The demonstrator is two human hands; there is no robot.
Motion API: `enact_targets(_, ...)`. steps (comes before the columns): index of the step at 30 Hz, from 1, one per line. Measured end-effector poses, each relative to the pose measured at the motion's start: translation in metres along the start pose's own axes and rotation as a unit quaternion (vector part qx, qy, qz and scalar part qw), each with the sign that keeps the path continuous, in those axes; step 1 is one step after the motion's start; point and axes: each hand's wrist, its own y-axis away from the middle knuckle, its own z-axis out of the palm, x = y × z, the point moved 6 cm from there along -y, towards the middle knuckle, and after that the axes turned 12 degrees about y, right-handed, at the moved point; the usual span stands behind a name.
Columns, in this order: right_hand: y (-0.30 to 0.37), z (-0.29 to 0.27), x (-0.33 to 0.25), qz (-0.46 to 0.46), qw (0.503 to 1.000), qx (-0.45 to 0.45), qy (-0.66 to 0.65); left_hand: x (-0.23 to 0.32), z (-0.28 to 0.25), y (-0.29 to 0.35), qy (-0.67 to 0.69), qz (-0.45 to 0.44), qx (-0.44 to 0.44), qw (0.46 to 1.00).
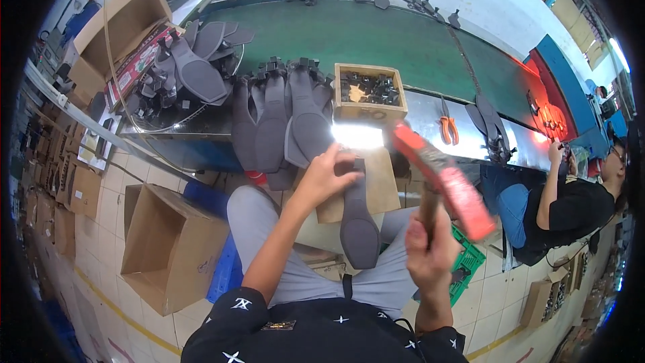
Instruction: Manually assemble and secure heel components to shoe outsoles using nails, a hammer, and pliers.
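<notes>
My right hand is wrapped round the handle of a hammer. Its head, partly red and blurred by motion, is raised to the right of my lap. Between my legs a dark grey shoe sole lies with its wide end toward me and its narrow end over a tan board. At that narrow end my left hand has its fingers curled, thumb against the sole's edge. Whether a small part is also between the fingers is hidden.
Ahead, a wooden box of small dark parts stands on the bench beside stacked soles. Orange-handled pliers lie to its right. Behind runs a green conveyor belt. A cardboard box is at left; a co-worker sits at right.
</notes>
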Motion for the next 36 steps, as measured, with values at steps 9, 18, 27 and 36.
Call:
enact_targets(9,0.011,-0.013,0.009,0.071,0.996,-0.022,-0.046,-0.019,0.005,-0.003,-0.011,0.026,-0.055,0.998)
enact_targets(18,0.003,-0.008,0.029,0.139,0.986,-0.072,-0.063,-0.004,-0.001,0.004,-0.135,0.127,-0.029,0.982)
enact_targets(27,0.012,0.078,0.056,-0.06,0.945,-0.253,0.199,0.11,0.007,0.086,0.172,-0.053,-0.182,0.966)
enact_targets(36,-0.017,0.035,-0.017,-0.064,0.852,-0.325,-0.404,0.124,0.02,0.117,0.428,-0.184,-0.202,0.862)
